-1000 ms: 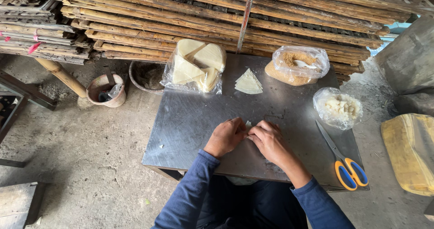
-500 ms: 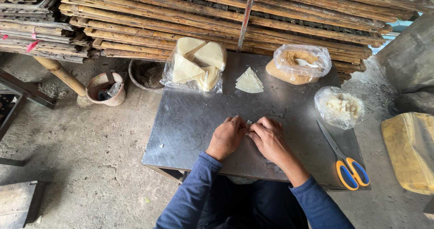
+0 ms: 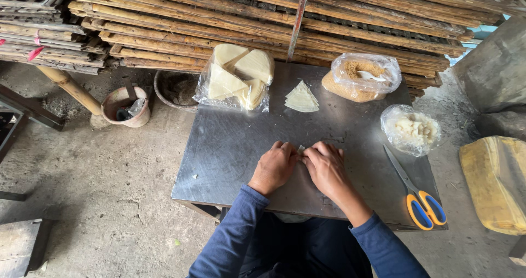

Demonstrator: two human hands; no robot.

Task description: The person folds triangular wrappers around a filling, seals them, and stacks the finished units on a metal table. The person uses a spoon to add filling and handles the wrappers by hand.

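Note:
My left hand (image 3: 275,165) and my right hand (image 3: 325,167) lie side by side on the steel table (image 3: 230,146), fingers curled over a small pale wrapper piece (image 3: 301,148) whose tip shows between them. Most of the piece is hidden under my fingers. A small stack of pale triangular wrappers (image 3: 301,98) lies farther back on the table, apart from both hands.
A clear bag of cream wedge-shaped stacks (image 3: 236,78) sits at the back left. At the back right stand a bag of brown crumbs (image 3: 359,77) and a bag of white filling (image 3: 412,129). Orange-and-blue scissors (image 3: 416,196) lie at the right. Bamboo racks (image 3: 274,20) stand behind; a pink pot (image 3: 125,107) is on the floor.
Both hands stay pressed together on the small piece, with only slight finger shifts. The view has drifted a little.

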